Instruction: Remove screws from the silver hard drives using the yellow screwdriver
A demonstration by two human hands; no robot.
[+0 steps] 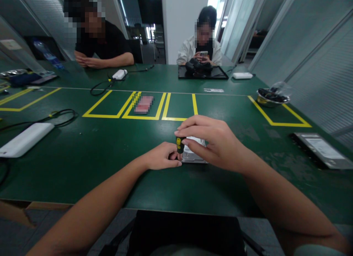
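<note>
My right hand (213,140) grips a short screwdriver (180,144) with a black and yellow handle, thumb and fingers around its top. The screwdriver stands upright, its shaft pointing down at the left front corner of a silver hard drive (194,158). The drive lies flat on the green table (116,175), partly covered by my right hand. My left hand (161,157) rests on the table with curled fingers, gripping the drive's left edge beside the screwdriver tip. The exact contact of the tip is too small to make out.
A second hard drive (321,147) lies at the right. Behind it stands a metal bowl (273,98) of dark items. White power banks (26,140) with cables sit left and far. A black tray (204,73) is across the table, where two people sit. Yellow tape (142,118) marks rectangles.
</note>
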